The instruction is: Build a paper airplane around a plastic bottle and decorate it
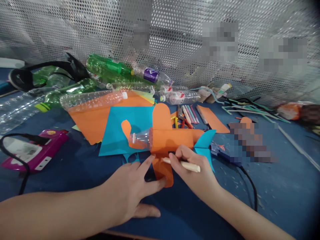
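A toy plane made from a clear plastic bottle (143, 138) lies on the blue table, its middle wrapped in orange paper (175, 139). It has orange wings, a blue paper tail (205, 138) and an orange propeller (126, 127) at the bottle's neck. My left hand (130, 186) is spread open, fingertips resting on the near wing (162, 166) and beside it. Between the thumb and fingers of my right hand (197, 171) is a cream-coloured marker (190, 166), its tip at that wing. Whether it has left a mark there I cannot make out.
Blue paper (117, 130) and orange sheets (86, 121) lie behind the plane. Several markers (191, 115) sit beyond it. Plastic bottles (92, 100) line the mesh wall. A purple device (47, 146) with a black cable is at left; another cable (250, 176) runs at right.
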{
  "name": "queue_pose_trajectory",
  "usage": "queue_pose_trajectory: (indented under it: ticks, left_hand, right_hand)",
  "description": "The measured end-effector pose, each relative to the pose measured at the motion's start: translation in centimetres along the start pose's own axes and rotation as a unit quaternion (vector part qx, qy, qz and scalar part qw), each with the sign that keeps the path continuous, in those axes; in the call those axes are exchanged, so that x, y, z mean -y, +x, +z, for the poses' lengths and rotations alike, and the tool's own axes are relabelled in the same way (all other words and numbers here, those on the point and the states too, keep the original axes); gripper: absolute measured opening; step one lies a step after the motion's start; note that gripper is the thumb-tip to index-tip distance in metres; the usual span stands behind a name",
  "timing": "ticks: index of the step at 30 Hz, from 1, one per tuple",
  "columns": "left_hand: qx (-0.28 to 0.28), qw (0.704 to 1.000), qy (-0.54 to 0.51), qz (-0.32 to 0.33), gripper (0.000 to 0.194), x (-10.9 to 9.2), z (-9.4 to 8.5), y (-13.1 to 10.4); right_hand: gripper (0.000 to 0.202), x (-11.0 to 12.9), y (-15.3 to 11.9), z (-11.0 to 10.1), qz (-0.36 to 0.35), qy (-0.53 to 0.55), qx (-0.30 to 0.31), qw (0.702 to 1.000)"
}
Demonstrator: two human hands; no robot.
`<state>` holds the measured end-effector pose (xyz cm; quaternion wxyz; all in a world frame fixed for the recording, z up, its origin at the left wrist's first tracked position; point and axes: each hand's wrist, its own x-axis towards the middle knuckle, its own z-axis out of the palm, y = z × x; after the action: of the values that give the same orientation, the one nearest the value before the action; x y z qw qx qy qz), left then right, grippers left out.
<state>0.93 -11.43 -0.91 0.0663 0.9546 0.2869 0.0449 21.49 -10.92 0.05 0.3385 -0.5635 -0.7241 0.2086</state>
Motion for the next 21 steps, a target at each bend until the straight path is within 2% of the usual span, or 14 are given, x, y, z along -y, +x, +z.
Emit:
queue_pose_trajectory:
  ticks: [8, 21]
  left_hand:
    - [-0.011, 1.0, -0.01, 0.013, 0.061, 0.1, 0.2, 0.0]
    - [0.016, 1.0, 0.012, 0.007, 0.062, 0.0, -0.1, 0.1]
  right_hand:
    - [0.03, -0.3, 0.4, -0.2, -0.001, -0.012, -0.024, 1.0]
    - [0.031, 0.5, 0.3, -1.5, -0.023, -0.025, 0.011, 0.999]
